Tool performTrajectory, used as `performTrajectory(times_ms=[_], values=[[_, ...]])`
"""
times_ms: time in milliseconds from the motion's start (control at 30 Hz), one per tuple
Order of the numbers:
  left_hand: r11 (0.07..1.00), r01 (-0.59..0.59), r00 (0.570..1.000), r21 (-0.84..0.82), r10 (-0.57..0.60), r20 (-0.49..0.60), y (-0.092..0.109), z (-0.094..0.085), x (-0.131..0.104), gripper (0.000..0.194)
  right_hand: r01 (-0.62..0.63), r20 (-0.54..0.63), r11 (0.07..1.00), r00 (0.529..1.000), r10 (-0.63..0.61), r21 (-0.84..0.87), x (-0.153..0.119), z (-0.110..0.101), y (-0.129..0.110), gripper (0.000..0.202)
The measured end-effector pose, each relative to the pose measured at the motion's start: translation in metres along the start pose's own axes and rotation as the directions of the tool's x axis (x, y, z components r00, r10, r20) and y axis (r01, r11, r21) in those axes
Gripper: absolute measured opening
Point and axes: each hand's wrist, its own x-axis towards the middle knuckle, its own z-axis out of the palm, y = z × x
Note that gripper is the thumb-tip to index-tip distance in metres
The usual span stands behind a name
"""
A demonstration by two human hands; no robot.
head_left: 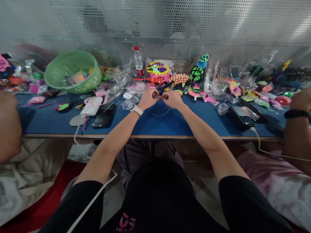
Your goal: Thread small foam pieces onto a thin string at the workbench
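Observation:
Over the middle of the blue table (159, 126), my left hand (148, 98) and my right hand (174, 99) almost meet. Both are closed in a pinch, fingertips close together. What they pinch is too small to make out. A thin pale loop of thread or wire (160, 115) hangs or lies just below them. Right behind the fingers is a dark blue piece (166, 86); whether either hand touches it I cannot tell. Beyond stand colourful clay-like figures: a red one with a yellow-and-purple frill (157, 68), a peach scaly one (179, 78) and a green-and-black turtle-like one (197, 72).
To the left are a green basket (73, 87) holding coloured pieces, a white power bank (91, 106) and a black phone (104, 116). A bottle (138, 61) stands behind. Right lies a black device (240, 117). Clear wrappers litter the back. People's arms flank both sides.

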Motion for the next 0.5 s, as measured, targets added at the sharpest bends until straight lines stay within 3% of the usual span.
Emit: performTrajectory(times_ms=[100,200,500], values=[[0.965,-0.157,0.987,0.211,0.163,-0.012,0.002,0.004,-0.001,0.006,-0.117,-0.038,0.981,0.992,0.124,0.152,0.002,0.001,0.002,0.019],[0.932,-0.201,0.977,0.303,0.212,-0.005,0.004,0.005,-0.002,0.012,-0.128,-0.073,0.958,0.986,0.151,0.255,0.003,0.002,0.004,0.016],[0.957,-0.124,0.989,0.264,0.141,-0.044,0.015,0.004,-0.007,0.016,-0.151,-0.086,0.868,0.973,0.216,0.472,0.004,0.013,-0.004,0.011]])
